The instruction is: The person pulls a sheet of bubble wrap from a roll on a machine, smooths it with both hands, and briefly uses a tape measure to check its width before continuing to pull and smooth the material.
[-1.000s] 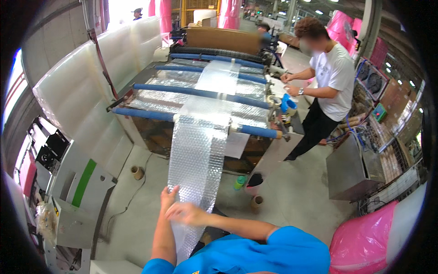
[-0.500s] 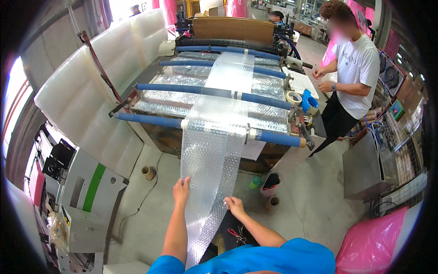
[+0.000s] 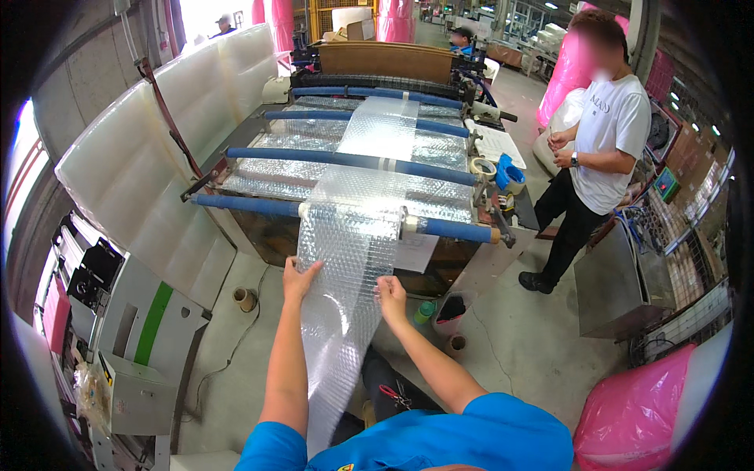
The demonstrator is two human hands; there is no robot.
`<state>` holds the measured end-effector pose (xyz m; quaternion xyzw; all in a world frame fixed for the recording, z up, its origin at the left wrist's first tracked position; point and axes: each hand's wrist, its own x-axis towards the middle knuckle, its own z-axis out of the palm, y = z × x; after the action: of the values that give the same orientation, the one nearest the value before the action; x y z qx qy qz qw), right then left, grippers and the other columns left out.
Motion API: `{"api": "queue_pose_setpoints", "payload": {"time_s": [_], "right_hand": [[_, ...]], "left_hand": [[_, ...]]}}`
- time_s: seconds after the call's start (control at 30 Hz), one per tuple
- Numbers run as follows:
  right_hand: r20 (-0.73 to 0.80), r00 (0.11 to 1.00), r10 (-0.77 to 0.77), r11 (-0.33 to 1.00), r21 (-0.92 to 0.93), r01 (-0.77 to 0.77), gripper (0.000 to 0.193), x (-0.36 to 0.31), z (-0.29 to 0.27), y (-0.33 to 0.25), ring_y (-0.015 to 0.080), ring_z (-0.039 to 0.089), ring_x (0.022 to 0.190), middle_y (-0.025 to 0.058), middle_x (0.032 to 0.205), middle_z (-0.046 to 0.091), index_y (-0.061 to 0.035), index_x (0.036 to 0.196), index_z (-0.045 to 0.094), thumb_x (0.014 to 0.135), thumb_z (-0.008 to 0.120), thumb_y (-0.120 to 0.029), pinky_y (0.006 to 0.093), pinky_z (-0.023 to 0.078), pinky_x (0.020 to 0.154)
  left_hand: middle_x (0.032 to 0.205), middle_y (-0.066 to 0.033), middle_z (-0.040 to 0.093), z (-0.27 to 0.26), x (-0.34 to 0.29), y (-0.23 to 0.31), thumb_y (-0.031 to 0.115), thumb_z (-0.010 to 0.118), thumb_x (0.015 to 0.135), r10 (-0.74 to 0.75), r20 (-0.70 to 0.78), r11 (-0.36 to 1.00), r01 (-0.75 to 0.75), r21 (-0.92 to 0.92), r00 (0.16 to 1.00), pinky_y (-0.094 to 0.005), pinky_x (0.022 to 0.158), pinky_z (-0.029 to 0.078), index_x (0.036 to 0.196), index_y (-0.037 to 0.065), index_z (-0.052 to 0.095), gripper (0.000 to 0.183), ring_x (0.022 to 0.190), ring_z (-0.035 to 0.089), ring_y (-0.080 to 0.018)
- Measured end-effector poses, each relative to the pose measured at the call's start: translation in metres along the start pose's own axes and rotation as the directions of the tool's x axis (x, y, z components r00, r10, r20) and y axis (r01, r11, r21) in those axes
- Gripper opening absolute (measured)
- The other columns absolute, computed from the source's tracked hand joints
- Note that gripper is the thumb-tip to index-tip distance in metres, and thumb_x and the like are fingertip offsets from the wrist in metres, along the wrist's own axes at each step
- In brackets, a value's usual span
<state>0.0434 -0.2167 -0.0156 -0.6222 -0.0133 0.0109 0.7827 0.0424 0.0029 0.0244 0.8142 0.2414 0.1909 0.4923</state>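
A long strip of clear bubble wrap (image 3: pixel 345 251) comes over the blue rollers of a machine and hangs down toward my body. At its left edge is my left hand (image 3: pixel 297 281), thumb stretched over the film and apart from the fingers. My right hand (image 3: pixel 392 301) is at the opposite edge, fingers curled in a pinch at the film's border. The front blue roller (image 3: pixel 250 206) lies just beyond both hands, with the strip passing over it. Below the hands, the strip runs down past my legs, and its lower end is out of view.
A person in a white shirt (image 3: pixel 609 145) stands right of the machine, near tape rolls (image 3: pixel 482 166) and a blue tape dispenser (image 3: pixel 510 173). Cardboard tubes (image 3: pixel 244 298), a cable and a green bottle (image 3: pixel 425 312) are on the floor. Large wrapped panels (image 3: pixel 157 165) stand left; a pink bundle (image 3: pixel 636 408) lies right.
Both my hands have moved up along the strip, closer to the front roller. My left thumb has spread away from its fingers. The view has shifted slightly.
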Motion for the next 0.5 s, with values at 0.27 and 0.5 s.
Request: {"api": "queue_pose_setpoints", "payload": {"time_s": [0.27, 0.5], "right_hand": [[0.142, 0.957, 0.253, 0.965, -0.107, -0.239, 0.021, -0.111, -0.003, 0.05, 0.009, 0.05, 0.053, 0.0052, 0.065, 0.056, 0.0009, 0.077, 0.055, 0.079, 0.055, -0.02, 0.0226, 0.04, 0.047], [0.39, 0.866, 0.313, 0.936, -0.279, -0.213, 0.03, -0.175, -0.01, 0.028, 0.0092, 0.049, 0.05, 0.0032, 0.06, 0.053, -0.0008, 0.074, 0.056, 0.08, 0.053, -0.03, 0.0225, 0.038, 0.045]], "left_hand": [[0.095, -0.0156, 0.056, -0.043, -0.131, -0.112, 0.046, 0.072, 0.054, -0.299, 0.159, 0.945, 0.269, 0.185, 0.941, -0.033, 0.077, 0.042, 0.099, -0.003, 0.048, 0.07, 0.088, 0.054, -0.025], [0.082, -0.0167, 0.059, -0.127, -0.186, -0.014, 0.041, 0.072, 0.055, -0.08, -0.09, 0.952, 0.103, 0.288, 0.993, -0.0352, 0.067, 0.043, 0.09, -0.003, 0.051, 0.06, 0.077, 0.058, -0.0266]]}}
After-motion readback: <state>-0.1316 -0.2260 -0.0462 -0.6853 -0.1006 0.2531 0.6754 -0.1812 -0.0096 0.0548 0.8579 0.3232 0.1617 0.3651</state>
